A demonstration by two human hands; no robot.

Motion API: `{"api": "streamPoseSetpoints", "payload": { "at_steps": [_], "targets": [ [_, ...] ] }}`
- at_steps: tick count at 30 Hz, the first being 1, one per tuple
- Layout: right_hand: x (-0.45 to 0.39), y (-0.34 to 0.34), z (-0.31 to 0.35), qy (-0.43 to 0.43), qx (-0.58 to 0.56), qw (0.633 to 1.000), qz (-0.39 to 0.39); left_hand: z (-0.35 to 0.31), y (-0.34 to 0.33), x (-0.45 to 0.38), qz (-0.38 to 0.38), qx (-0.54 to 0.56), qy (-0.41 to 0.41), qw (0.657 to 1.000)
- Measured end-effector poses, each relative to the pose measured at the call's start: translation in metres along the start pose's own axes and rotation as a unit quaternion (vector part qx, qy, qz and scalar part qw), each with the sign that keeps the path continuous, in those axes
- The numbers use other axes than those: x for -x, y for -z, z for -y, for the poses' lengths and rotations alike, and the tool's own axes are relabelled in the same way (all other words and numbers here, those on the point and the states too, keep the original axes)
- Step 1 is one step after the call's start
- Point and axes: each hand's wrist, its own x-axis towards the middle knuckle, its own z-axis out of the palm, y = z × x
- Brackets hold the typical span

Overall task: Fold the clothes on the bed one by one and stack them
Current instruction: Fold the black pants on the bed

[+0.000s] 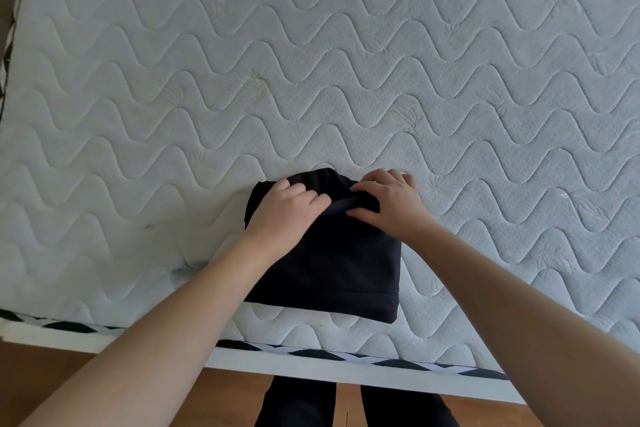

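Observation:
A black garment, folded into a compact rectangle, lies on the white quilted mattress close to its near edge. My left hand rests on the garment's far left part with fingers curled into the cloth. My right hand sits on the far right part, fingers and thumb pinching a raised fold of the black fabric between the two hands. The far edge of the garment is partly hidden under both hands.
The mattress edge with its black-and-white trim runs along the bottom, above a white bed frame and a wooden floor. My dark trouser legs stand right at the bed. No other clothes are in view.

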Motion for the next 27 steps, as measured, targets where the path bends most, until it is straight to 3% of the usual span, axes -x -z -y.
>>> {"api": "streamPoseSetpoints", "payload": {
  "at_steps": [3, 7, 12, 16, 21, 23, 27],
  "targets": [
    [-0.006, -0.002, 0.009, -0.007, -0.010, 0.999, 0.037, 0.001, 0.000, 0.004, -0.041, -0.003, -0.017, 0.999],
    [-0.010, -0.003, 0.012, 0.001, -0.029, 0.997, 0.071, 0.006, 0.001, 0.000, -0.026, 0.028, 0.003, 0.999],
    [-0.020, -0.001, 0.005, 0.000, 0.005, 0.991, 0.131, 0.023, -0.001, -0.024, 0.108, 0.062, 0.109, 0.986],
    [-0.023, -0.004, -0.010, -0.108, -0.052, 0.992, 0.045, 0.041, -0.013, -0.039, 0.143, 0.109, 0.162, 0.970],
    [-0.016, -0.011, -0.025, -0.158, 0.000, 0.987, -0.012, 0.055, -0.025, -0.041, 0.176, 0.052, 0.179, 0.967],
    [-0.013, -0.009, -0.031, -0.163, -0.008, 0.987, 0.009, 0.062, -0.025, -0.038, 0.205, 0.062, 0.190, 0.958],
    [-0.009, 0.001, -0.040, -0.137, -0.009, 0.984, 0.112, 0.081, -0.015, -0.027, 0.306, 0.189, 0.190, 0.914]
  ]
}}
